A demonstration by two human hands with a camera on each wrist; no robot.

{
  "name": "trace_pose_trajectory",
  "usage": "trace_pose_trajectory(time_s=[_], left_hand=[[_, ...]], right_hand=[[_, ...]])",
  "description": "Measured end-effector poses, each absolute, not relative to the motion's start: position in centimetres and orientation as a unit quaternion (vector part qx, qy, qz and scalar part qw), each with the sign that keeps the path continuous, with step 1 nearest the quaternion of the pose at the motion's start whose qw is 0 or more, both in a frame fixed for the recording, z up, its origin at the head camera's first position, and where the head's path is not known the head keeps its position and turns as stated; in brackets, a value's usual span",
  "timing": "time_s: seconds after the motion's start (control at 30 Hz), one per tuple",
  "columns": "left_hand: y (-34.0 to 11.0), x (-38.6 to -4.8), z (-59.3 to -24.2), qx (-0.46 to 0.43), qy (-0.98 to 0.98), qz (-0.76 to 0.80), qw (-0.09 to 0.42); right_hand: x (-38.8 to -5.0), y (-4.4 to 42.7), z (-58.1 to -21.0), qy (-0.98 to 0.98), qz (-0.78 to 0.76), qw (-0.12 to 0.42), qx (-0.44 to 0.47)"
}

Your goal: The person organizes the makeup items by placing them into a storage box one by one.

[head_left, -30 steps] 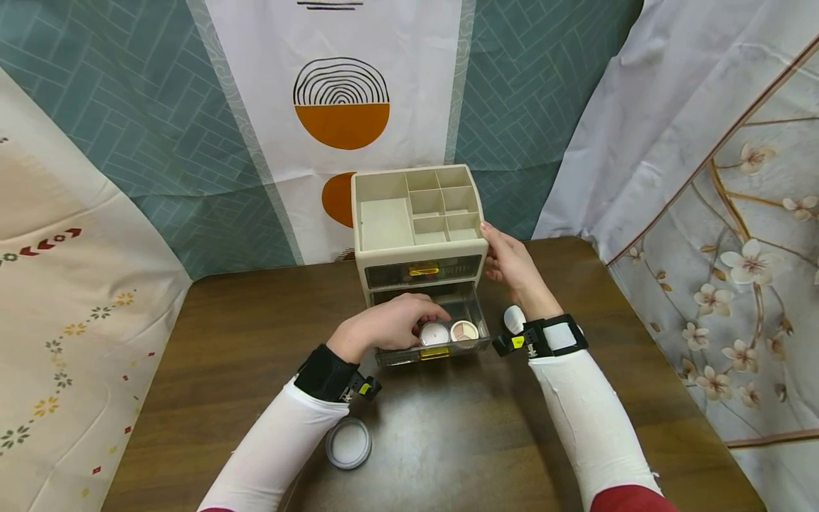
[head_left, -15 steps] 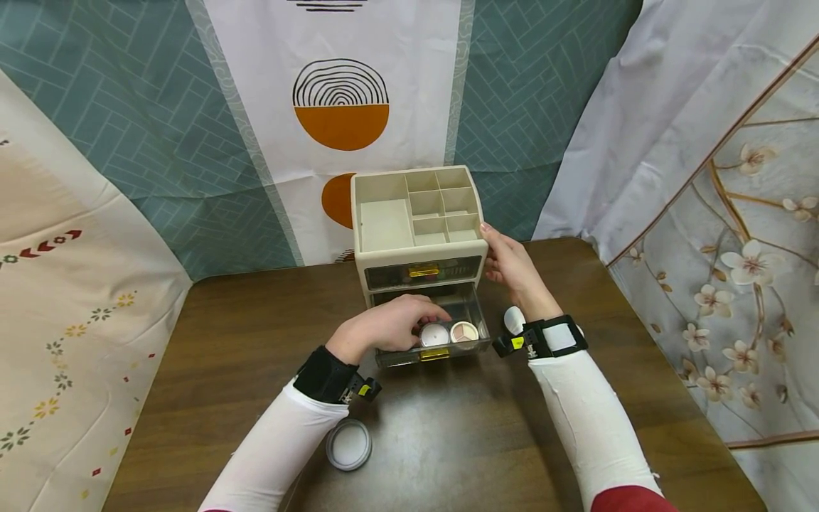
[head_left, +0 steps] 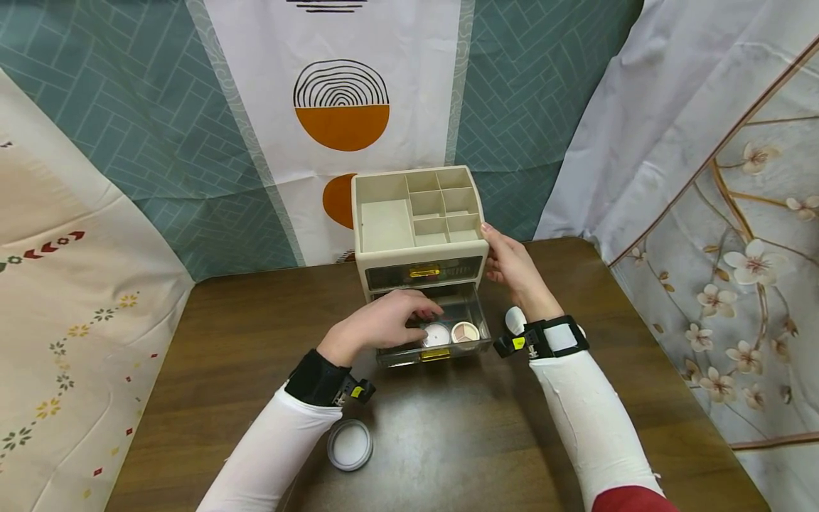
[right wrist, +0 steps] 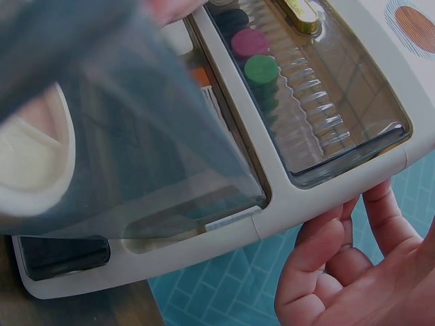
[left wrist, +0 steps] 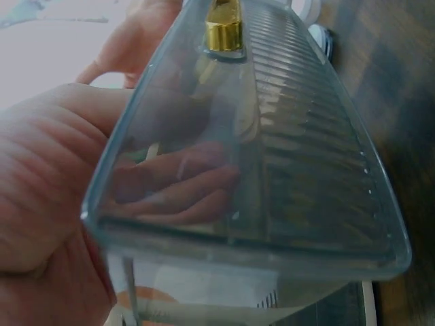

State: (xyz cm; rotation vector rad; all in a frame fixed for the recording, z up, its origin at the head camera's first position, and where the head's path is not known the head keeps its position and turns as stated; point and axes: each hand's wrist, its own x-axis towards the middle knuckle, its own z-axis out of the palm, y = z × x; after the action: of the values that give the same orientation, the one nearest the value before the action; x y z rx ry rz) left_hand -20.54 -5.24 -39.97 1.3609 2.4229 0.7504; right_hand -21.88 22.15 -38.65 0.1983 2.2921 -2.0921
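A cream desktop organizer (head_left: pixel 419 250) stands at the back of the table with its lower clear drawer (head_left: pixel 472 309) pulled out. Inside that drawer, near the front, lie a white round container (head_left: pixel 438 335) and a round three-colour makeup pan (head_left: pixel 465 332). My left hand (head_left: pixel 380 323) is over the drawer's left part, fingers loosely bent, thumb by the white container. The left wrist view shows its fingers (left wrist: pixel 183 180) through the clear drawer front; nothing is visibly gripped. My right hand (head_left: pixel 517 270) rests its fingertips against the organizer's right side.
A round grey-rimmed lid or dish (head_left: pixel 350 446) lies on the table (head_left: pixel 448 448) near my left forearm. Beside my right wrist is a white oval object (head_left: pixel 515 320). The upper drawer (right wrist: pixel 326 115) is shut and holds things with green and magenta tops. Patterned cloths hang around.
My left hand has risen slightly and shifted left, its fingers loosening away from the drawer's contents. More of the white container shows. The right hand stays in place.
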Motion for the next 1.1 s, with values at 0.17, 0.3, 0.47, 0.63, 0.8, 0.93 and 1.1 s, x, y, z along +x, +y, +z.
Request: trace_pose_trajectory(time_s=[0.17,0.3,0.47,0.63,0.8,0.93,1.1], left_hand=[[-6.0,-20.5,-39.6,0.453,0.841,0.275,0.106],[-6.7,-20.4,-39.2,0.449,0.839,0.3,0.072],[-7.2,-20.3,-38.7,0.448,0.83,0.332,0.029],[-7.8,-20.1,-37.8,0.447,0.814,0.37,-0.024],[-8.5,-19.8,-36.3,0.436,0.79,0.419,-0.098],[-8.9,-19.6,-35.4,0.4,0.777,0.454,-0.173],[-9.3,-20.0,-35.3,0.312,0.759,0.509,-0.261]], right_hand=[[-21.9,22.1,-38.7,0.74,-0.67,0.014,0.066],[-22.0,22.2,-38.7,0.74,-0.669,0.013,0.064],[-22.0,22.3,-38.7,0.734,-0.676,0.013,0.063],[-22.1,22.3,-38.7,0.735,-0.675,0.013,0.065],[-22.1,22.3,-38.8,0.739,-0.67,0.017,0.067],[-22.0,22.3,-38.9,0.741,-0.668,0.017,0.065],[-22.0,22.2,-38.9,0.737,-0.672,0.018,0.065]])
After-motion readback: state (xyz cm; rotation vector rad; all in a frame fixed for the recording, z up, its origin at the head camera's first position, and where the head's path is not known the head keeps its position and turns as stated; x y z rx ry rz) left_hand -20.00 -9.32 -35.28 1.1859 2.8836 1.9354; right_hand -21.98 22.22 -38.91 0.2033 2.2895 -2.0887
